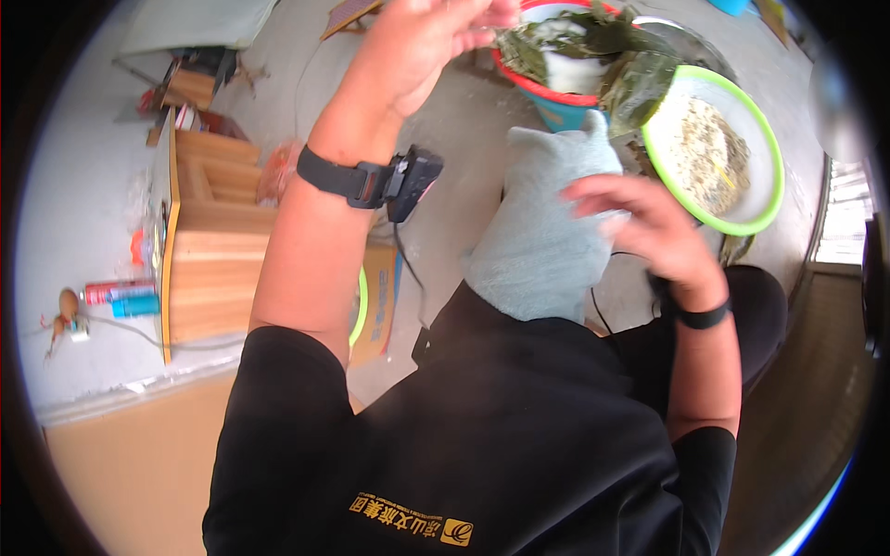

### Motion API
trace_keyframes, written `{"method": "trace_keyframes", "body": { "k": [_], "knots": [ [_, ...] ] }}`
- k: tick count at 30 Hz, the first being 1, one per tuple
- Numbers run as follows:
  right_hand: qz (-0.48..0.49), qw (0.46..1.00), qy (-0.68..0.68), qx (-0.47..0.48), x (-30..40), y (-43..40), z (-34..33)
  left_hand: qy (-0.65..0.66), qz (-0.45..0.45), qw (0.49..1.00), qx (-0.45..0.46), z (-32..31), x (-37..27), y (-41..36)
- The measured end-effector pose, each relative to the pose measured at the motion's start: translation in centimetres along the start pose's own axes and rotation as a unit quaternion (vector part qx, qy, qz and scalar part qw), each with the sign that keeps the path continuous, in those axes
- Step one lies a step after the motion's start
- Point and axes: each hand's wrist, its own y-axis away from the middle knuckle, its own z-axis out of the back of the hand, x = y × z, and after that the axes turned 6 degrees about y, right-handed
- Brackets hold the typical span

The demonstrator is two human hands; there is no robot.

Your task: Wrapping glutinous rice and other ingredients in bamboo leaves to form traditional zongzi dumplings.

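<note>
My left hand (434, 52) is raised at the top edge, its fingers partly cut off by the frame; I cannot tell whether it holds anything. Beside its fingertips stands a blue bucket with a red rim (511, 69), holding wet dark green leaves (612, 35) and something white. Over a pale blue-grey cloth (542, 215) on my lap hovers my right hand (650, 226), blurred, fingers apart and nothing visible in it. A white basin with a lime-green rim (779, 167), right of the bucket, contains a pale grainy mix (709, 153) and a thin yellow thing. Broad leaves hang over the bucket's side toward this basin.
A wooden cabinet (222, 240) stands on the left, with a cardboard box (379, 299) beside it. Red and blue containers (132, 299) lie past the cabinet. A cable (410, 260) hangs from the black device on my left wrist. Behind the bucket is a shiny metal basin (688, 42).
</note>
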Motion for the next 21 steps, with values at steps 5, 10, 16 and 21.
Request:
{"method": "trace_keyframes", "body": {
  "k": [5, 10, 16, 21],
  "knots": [
    [0.135, 0.990, 0.043, -0.004, -1.6, -2.6, -10.5, 0.109, -0.155, 0.968, 0.165, -10.5, -6.2, -5.0],
    [0.008, 0.982, -0.047, 0.183, -1.9, -2.0, -12.5, 0.014, -0.177, 0.955, 0.236, -15.8, -7.9, -5.4],
    [0.048, 0.963, 0.243, 0.104, -3.5, -1.0, -10.3, -0.379, 0.036, 0.861, 0.336, -8.8, -1.2, 0.4],
    [0.066, 0.964, 0.242, 0.086, -2.6, -0.9, -9.8, -0.329, 0.310, 0.837, 0.309, 0.0, 7.1, 9.8]
  ]
}}
